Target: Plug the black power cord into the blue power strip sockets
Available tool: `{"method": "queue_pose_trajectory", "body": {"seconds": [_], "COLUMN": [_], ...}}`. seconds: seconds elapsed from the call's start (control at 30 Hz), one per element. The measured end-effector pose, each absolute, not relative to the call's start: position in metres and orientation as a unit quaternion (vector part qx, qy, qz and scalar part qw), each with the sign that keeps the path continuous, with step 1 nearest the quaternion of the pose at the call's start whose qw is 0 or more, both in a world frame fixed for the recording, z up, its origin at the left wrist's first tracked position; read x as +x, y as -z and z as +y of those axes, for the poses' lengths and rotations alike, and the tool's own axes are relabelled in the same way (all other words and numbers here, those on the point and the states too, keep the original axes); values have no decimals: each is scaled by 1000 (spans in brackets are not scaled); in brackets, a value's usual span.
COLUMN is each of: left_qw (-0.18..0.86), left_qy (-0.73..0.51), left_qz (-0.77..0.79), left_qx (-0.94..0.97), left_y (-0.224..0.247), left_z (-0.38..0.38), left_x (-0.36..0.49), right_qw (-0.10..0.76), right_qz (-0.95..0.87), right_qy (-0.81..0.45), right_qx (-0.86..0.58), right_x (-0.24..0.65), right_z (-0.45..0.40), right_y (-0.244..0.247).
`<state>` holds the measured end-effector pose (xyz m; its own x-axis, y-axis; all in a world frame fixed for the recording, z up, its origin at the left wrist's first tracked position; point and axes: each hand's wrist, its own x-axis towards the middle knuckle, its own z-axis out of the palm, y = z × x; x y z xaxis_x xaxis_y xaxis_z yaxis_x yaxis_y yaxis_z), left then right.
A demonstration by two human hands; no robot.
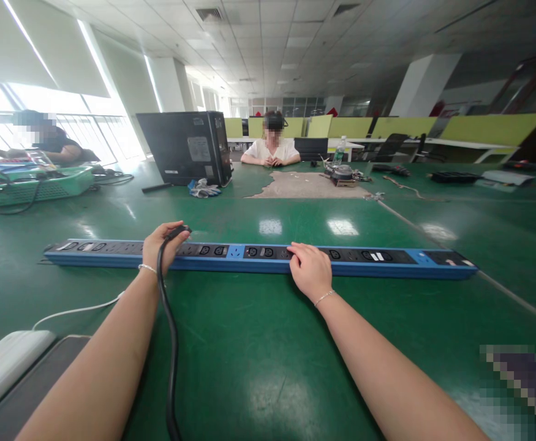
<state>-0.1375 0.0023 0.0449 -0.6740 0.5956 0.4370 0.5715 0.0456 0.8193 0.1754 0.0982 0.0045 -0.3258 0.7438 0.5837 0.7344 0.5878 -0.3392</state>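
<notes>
A long blue power strip (258, 266) with a black socket face lies crosswise on the green tabletop. Over its left half, my left hand (161, 244) is closed around the plug end (178, 231) of a black power cable (171, 343). The cable hangs from that hand and runs down toward the near edge of view. The plug is apart from the sockets, as far as I can see. My right hand (311, 269) rests on the strip right of its middle, fingers curled over the top and front edge; the fingertips are partly hidden.
A black computer case (185, 147) stands behind, with gloves (204, 188) beside it. At left are a green basket (42, 187) of cables and a seated person. Another person sits across the table. A white box-like object (10, 367) lies near left; a water bottle (340, 151) stands far back.
</notes>
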Motion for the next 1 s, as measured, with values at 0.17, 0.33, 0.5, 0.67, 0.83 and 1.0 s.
{"method": "queue_pose_trajectory", "body": {"seconds": [0.17, 0.33, 0.5, 0.67, 0.83, 1.0], "left_qw": [53, 54, 37, 21, 35, 35], "left_qy": [-448, -412, -411, -407, -408, -416], "left_qz": [769, 780, 763, 737, 716, 710], "left_qx": [452, 468, 498, 539, 565, 567], "left_y": [-44, -46, -41, -35, -32, -26], "left_z": [-4, -4, -4, -4, -5, -6], "left_x": [-151, -153, -163, -167, -168, -170], "right_qw": [362, 360, 358, 360, 360, 357], "right_qz": [-813, -813, -815, -814, -813, -815], "right_qy": [-9, -15, -17, -19, -21, -21], "right_qx": [-455, -456, -456, -456, -457, -457], "right_x": [175, 175, 175, 175, 175, 175], "right_z": [98, 98, 98, 98, 98, 98], "right_y": [-5, -5, -6, -5, -5, -5]}}
